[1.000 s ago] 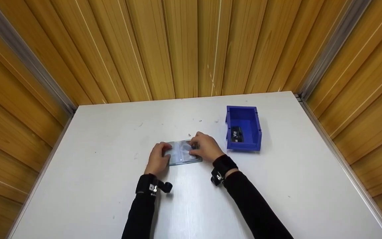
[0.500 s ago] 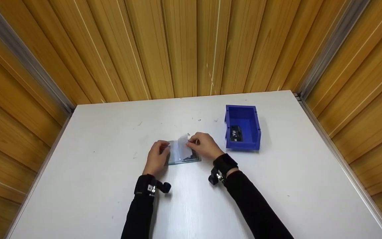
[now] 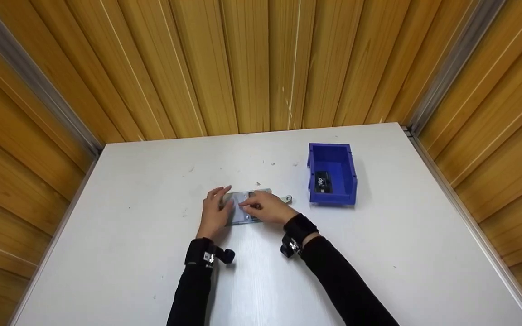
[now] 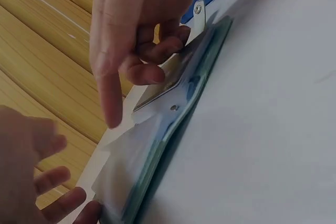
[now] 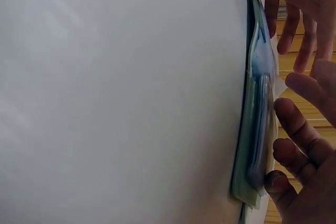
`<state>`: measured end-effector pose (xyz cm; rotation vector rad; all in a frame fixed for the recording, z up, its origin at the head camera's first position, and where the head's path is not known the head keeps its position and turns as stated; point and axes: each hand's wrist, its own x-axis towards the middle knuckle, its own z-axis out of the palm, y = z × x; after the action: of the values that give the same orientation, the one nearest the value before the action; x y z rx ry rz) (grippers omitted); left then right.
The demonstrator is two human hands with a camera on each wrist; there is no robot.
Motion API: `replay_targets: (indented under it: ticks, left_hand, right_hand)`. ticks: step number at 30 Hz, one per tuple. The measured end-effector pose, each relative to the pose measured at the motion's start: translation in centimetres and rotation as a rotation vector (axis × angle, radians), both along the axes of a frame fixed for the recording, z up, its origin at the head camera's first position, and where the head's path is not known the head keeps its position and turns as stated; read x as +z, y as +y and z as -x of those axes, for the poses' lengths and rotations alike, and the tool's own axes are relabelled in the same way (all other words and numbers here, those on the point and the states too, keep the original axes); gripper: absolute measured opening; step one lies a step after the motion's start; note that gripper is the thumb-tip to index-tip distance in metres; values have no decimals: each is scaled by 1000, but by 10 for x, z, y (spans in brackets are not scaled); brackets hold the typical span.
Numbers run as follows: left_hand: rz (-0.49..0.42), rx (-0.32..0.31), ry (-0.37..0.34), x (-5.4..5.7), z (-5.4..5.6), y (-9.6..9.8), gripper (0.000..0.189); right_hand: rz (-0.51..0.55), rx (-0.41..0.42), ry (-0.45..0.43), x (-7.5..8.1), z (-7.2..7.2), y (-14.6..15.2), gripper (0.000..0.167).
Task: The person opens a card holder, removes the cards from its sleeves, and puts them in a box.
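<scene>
A card holder (image 3: 239, 222) with clear plastic sleeves lies spread out on the white table. Its snap strap (image 3: 287, 198) sticks out on the right. My left hand (image 3: 214, 212) is at the holder's left end, fingers loosely spread and fingertips at its edge. Over the middle of the holder is my right hand (image 3: 271, 207). In the left wrist view its index finger (image 4: 112, 103) points straight down close above a clear sleeve (image 4: 128, 153), while the other fingers bend near a dark card (image 4: 173, 72). A stack of sleeves (image 5: 260, 135) shows edge-on beside the right fingertips in the right wrist view.
A blue plastic bin (image 3: 342, 199) stands to the right of the holder, with a black item (image 3: 322, 182) marked "Vip" inside. Wood-patterned walls (image 3: 252, 68) rise behind and at both sides of the table (image 3: 161, 271).
My right hand lifted a translucent sleeve from the right half and has shifted left to the middle. The strap and dark card are uncovered. The left fingers have spread.
</scene>
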<state>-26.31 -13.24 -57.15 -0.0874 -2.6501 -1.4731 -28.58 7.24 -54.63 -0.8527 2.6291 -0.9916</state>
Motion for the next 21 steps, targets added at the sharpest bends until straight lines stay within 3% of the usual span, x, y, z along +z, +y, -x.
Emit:
replay_targets:
  ticks: [5,10,15,21]
  left_hand:
    - [106,-42,-5,-6,-2,0,43]
    - [115,-43,-17,-5,-3,0,46]
    - [108,-37,-14,-5,-1,-1,51]
    - [99,-33,-32,-3,-4,-3,52]
  right_hand:
    - [-43,0,-4,1,-2,2,35]
    - [-83,10,35,0,-1,6,44]
    - [-111,-32,45,-1,1,13,58]
    - [-124,-86,10,0,3,28,71]
